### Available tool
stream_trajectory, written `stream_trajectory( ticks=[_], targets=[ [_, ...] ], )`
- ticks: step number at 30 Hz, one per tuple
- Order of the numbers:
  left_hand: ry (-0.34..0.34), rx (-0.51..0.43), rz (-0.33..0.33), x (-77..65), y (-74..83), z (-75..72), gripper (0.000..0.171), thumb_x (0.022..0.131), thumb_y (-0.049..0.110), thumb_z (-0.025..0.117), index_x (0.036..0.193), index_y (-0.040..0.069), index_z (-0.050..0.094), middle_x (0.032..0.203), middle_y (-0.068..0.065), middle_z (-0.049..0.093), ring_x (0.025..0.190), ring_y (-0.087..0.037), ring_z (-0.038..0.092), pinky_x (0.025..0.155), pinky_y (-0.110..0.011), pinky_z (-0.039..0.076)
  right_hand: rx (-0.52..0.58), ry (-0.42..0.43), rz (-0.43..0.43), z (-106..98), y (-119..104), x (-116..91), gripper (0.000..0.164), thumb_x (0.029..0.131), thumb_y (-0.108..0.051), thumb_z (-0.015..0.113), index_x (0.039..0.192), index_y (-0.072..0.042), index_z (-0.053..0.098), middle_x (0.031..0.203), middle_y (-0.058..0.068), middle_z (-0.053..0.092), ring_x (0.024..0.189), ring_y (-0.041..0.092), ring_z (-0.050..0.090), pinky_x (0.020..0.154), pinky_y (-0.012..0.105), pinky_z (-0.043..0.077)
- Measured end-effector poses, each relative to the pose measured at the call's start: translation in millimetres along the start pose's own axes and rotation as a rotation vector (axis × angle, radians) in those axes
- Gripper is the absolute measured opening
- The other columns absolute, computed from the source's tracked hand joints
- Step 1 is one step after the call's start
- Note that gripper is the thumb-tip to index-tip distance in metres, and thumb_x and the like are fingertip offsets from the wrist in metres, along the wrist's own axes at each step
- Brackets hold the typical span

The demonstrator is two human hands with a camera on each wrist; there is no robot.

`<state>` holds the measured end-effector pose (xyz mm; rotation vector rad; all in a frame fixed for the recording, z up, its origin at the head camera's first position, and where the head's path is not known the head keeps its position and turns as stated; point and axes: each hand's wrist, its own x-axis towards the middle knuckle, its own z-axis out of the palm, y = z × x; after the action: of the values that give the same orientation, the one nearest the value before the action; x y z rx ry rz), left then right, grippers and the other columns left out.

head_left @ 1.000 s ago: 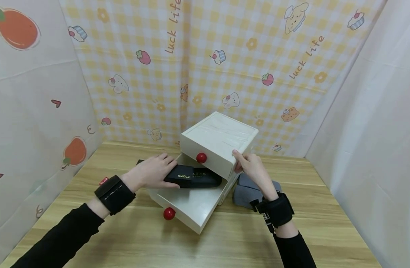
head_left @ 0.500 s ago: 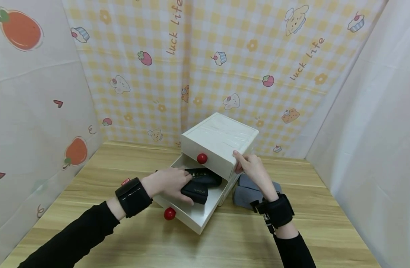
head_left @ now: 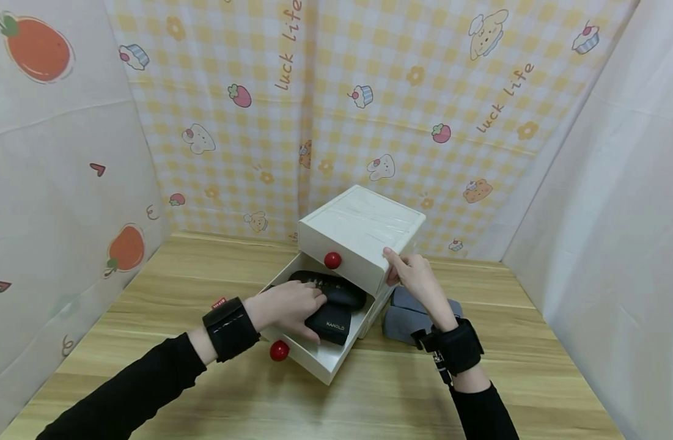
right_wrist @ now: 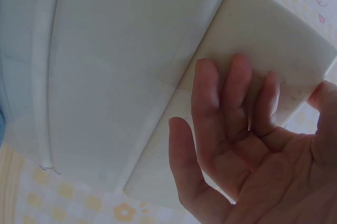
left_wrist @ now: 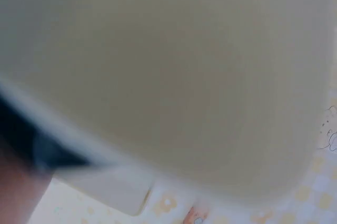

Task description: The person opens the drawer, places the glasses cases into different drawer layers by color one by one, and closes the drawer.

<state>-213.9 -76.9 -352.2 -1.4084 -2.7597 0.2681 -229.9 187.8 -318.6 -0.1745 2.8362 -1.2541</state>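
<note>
In the head view my left hand (head_left: 292, 308) grips one end of a black glasses case (head_left: 332, 322) lettered in pale print, low inside the pulled-out lower drawer (head_left: 319, 362). A second black glasses case (head_left: 344, 293) lies behind it, partly under the upper drawer (head_left: 344, 260). My right hand (head_left: 419, 278) touches the top front corner of the white drawer box (head_left: 364, 220); its loosely bent fingers (right_wrist: 205, 103) lie along the side in the right wrist view. The left wrist view is mostly filled by a blurred pale drawer wall (left_wrist: 174, 92), with a bit of hand at lower left.
A grey fabric case (head_left: 404, 321) lies on the wooden table (head_left: 231, 397), right of the drawer box. Red round knobs (head_left: 279, 351) stick out from both drawer fronts. A patterned curtain (head_left: 248, 153) hangs behind, with white cloth at both sides.
My left hand has brought its glasses case right and toward me, down into the lower drawer in front of the other case. The right hand stays at the box corner.
</note>
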Motion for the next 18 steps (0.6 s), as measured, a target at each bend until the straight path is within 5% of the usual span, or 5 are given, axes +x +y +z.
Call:
stream_trajectory(
  ticks=[9,18],
  targets=[
    [-0.037,-0.004,0.02,3.2,1.4,10.8,0.07,0.077,0.054,0.071,0.126,0.007,0.058,0.121,-0.008,0.065,0.108,-0.02,0.06,0.093,-0.03,0.05,0.009,0.004,0.007,0.5,0.5,0.3,0.064,0.094,-0.061,0.038,0.073,-0.007,0.066,0.079,0.008,0.07,0.079,0.016,0.065,0.085,0.037,0.049],
    [0.013,-0.096,0.049,-3.8,-0.6,10.5,0.067,0.074,0.048,0.076,0.129,0.012,0.059,0.12,-0.003,0.066,0.109,-0.016,0.061,0.09,-0.03,0.052,0.007,0.001,0.003,0.8,0.3,-0.3,0.065,0.094,-0.061,0.038,0.074,-0.007,0.066,0.079,0.008,0.071,0.082,0.02,0.066,0.085,0.037,0.049]
  ],
)
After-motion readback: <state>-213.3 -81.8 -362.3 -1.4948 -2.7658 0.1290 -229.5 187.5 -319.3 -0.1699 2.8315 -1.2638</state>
